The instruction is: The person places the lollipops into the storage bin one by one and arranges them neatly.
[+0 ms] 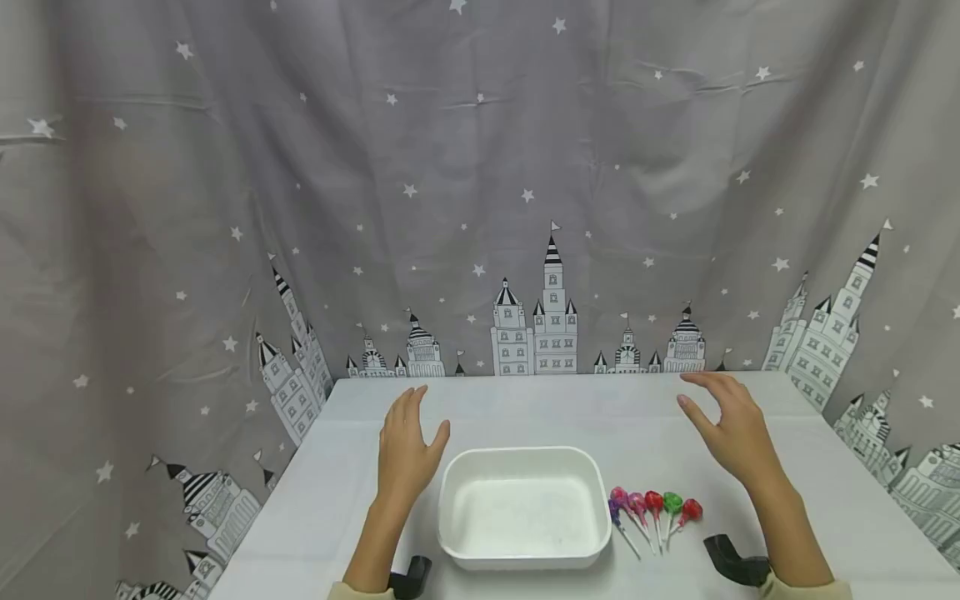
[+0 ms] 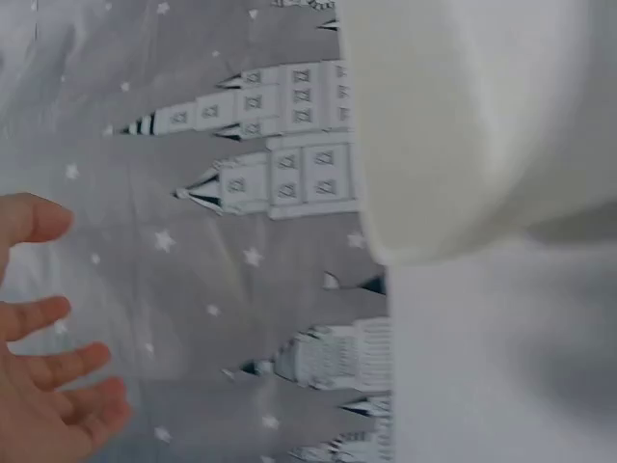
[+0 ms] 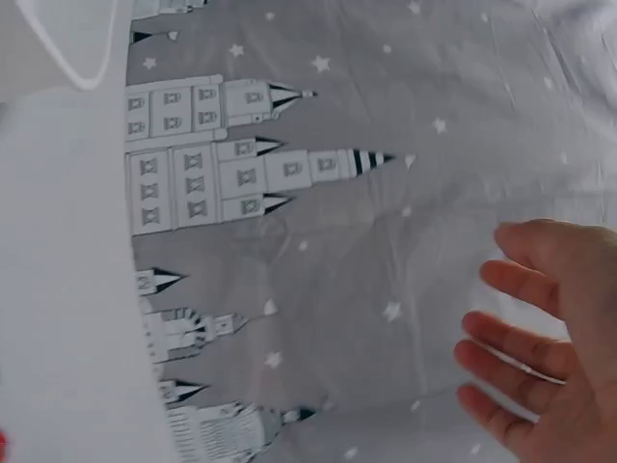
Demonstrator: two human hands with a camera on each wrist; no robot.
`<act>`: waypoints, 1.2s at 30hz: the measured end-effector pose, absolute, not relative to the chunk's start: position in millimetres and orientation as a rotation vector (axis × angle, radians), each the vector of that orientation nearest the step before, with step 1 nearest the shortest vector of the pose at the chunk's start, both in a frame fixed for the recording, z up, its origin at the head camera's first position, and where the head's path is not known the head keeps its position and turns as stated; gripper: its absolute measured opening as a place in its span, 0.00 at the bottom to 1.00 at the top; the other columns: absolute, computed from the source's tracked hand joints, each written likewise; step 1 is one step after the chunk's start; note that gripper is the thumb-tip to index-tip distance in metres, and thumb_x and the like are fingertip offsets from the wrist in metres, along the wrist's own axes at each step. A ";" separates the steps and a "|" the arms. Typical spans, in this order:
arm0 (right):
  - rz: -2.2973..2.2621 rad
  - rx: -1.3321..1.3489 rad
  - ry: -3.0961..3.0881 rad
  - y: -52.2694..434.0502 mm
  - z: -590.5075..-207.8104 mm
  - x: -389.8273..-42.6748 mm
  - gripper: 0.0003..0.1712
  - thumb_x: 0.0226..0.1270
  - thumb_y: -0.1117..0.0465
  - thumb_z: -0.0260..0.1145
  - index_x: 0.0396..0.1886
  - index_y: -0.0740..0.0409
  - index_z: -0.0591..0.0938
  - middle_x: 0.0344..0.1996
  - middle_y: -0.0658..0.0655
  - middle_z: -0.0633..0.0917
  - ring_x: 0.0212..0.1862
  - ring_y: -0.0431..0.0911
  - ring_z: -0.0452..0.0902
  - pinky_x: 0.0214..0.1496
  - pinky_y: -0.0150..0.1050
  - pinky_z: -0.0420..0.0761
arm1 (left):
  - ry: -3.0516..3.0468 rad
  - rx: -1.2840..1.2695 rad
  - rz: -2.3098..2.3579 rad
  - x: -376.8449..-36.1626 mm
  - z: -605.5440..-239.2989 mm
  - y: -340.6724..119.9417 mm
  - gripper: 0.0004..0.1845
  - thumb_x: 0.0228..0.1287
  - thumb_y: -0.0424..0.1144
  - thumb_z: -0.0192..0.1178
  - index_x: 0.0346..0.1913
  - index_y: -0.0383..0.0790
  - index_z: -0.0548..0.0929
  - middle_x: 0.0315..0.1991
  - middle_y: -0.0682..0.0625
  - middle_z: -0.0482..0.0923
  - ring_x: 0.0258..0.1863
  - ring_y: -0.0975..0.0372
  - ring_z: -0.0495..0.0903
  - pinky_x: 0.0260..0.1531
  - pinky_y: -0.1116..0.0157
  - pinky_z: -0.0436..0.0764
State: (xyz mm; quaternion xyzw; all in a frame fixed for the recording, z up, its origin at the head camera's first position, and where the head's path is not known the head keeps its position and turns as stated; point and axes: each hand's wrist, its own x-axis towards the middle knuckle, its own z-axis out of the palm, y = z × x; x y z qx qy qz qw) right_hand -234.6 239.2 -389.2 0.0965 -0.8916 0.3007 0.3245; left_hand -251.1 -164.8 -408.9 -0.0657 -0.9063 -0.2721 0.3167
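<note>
A white rectangular plastic tub (image 1: 525, 560) sits on the white table, with nothing inside it. Several lollipops (image 1: 654, 502) in purple, pink, red and green wrappers lie fanned out against its right side, sticks pointing toward the front. My left hand (image 1: 407, 454) is raised just left of the tub, fingers extended and thumb spread, holding nothing. Over the right part of the table is my right hand (image 1: 731, 429), beyond the lollipops, its fingers spread and loosely bent around air. Both hands also show in the wrist views, the left hand (image 2: 58, 367) and the right hand (image 3: 540, 338).
The white table (image 1: 337, 467) reaches back to a grey curtain (image 1: 480, 167) printed with stars and castles. A black wrist mount (image 1: 735, 562) is strapped under the right wrist, and another black mount (image 1: 411, 577) under the left.
</note>
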 end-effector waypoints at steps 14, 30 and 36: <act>1.161 -0.132 -2.139 279.1 -477.7 -233.2 0.18 0.62 0.55 0.64 0.49 0.56 0.80 0.44 0.56 0.82 0.40 0.40 0.74 0.37 0.22 0.71 | -2.326 -0.015 -1.201 -236.5 -473.5 -177.0 0.26 0.61 0.38 0.60 0.61 0.36 0.68 0.60 0.39 0.68 0.58 0.45 0.67 0.54 0.45 0.70; 1.311 -0.359 -2.528 283.3 -523.3 -215.3 0.33 0.62 0.44 0.61 0.59 0.60 0.71 0.53 0.65 0.76 0.41 0.35 0.75 0.34 0.30 0.78 | -2.150 -0.016 -1.771 -232.0 -528.7 -180.1 0.26 0.66 0.36 0.54 0.67 0.37 0.63 0.61 0.39 0.67 0.60 0.47 0.68 0.59 0.58 0.68; 1.367 -0.328 -2.635 281.8 -542.2 -213.1 0.37 0.60 0.40 0.61 0.61 0.61 0.70 0.55 0.66 0.75 0.48 0.50 0.75 0.46 0.42 0.79 | -2.184 0.040 -1.848 -229.0 -537.2 -181.9 0.29 0.68 0.40 0.52 0.69 0.39 0.57 0.63 0.38 0.65 0.62 0.49 0.66 0.59 0.63 0.68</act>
